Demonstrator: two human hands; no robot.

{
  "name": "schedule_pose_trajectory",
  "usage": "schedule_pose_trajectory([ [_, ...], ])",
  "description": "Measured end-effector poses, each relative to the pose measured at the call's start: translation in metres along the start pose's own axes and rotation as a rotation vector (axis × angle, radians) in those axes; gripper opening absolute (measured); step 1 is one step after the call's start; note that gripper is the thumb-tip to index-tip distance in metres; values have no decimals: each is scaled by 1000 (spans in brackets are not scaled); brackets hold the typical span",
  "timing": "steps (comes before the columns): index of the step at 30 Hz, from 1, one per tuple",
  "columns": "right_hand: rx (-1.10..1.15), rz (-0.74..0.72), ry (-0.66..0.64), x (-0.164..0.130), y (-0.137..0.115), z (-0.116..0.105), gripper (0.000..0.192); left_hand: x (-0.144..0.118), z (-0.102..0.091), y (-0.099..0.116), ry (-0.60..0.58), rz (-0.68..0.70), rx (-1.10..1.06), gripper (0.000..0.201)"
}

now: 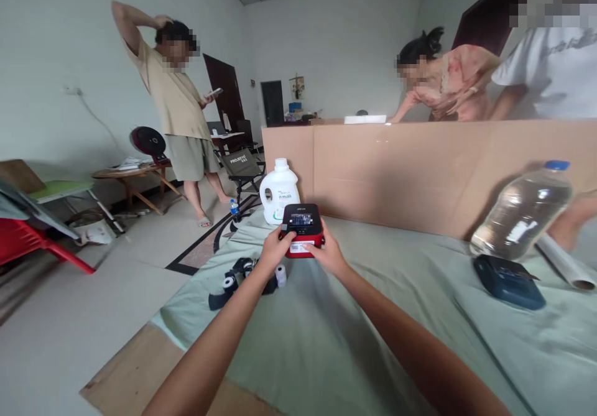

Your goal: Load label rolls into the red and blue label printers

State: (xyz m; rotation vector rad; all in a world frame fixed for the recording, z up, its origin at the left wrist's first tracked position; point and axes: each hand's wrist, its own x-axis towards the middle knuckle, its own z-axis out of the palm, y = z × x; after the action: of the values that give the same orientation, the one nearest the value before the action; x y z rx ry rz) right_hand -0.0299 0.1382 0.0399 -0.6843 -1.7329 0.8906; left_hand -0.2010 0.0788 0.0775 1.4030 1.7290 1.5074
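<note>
Both of my hands grip a small boxy red-and-black device (302, 217), which has a picture or screen on its black top and a white label on its front. On its left side is my left hand (275, 245), the thumb resting near the front edge. My right hand (329, 249) closes on the right side, its thumb by the label. Just behind the device stands a white detergent jug (280, 192). Small white paper rolls (280, 275) and black strips (217, 301) lie on the green cloth (373, 316), partly hidden by my left forearm.
A tall cardboard panel (396, 173) runs across the back of the cloth. To the right are a large water bottle (525, 208), a dark blue device (508, 281) and a white roll (566, 263). One person (180, 99) stands at left; two others are behind the cardboard.
</note>
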Motion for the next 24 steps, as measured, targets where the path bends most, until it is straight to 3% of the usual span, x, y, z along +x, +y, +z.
schedule_pose_trajectory([
  [3, 84, 39, -1, 19, 28, 36, 93, 25, -12, -25, 17, -138, -67, 25],
  [6, 130, 50, 28, 27, 52, 52, 94, 39, -11, -42, -40, -284, -213, 27],
  [11, 130, 97, 71, 28, 75, 57, 99, 48, -8, -54, -156, -369, -393, 44],
  [15, 84, 129, -33, 22, 75, 51, 96, 46, -15, -42, -179, -351, -204, 52],
  [17, 70, 125, -85, 16, 73, 42, 89, 32, -12, -26, -63, -202, 45, 56],
  [19, 36, 118, -129, 4, 71, 22, 79, 3, 5, -6, 42, 78, 301, 61],
  [20, -1, 111, -160, -5, 70, 6, 74, -17, 19, 3, 26, 232, 395, 62],
  [22, -93, 104, -214, -30, 68, -36, 65, -67, 54, 18, -221, 446, 528, 52],
  [24, -198, 120, -214, -64, 64, -93, 58, -119, 89, 25, -580, 591, 589, 49],
])
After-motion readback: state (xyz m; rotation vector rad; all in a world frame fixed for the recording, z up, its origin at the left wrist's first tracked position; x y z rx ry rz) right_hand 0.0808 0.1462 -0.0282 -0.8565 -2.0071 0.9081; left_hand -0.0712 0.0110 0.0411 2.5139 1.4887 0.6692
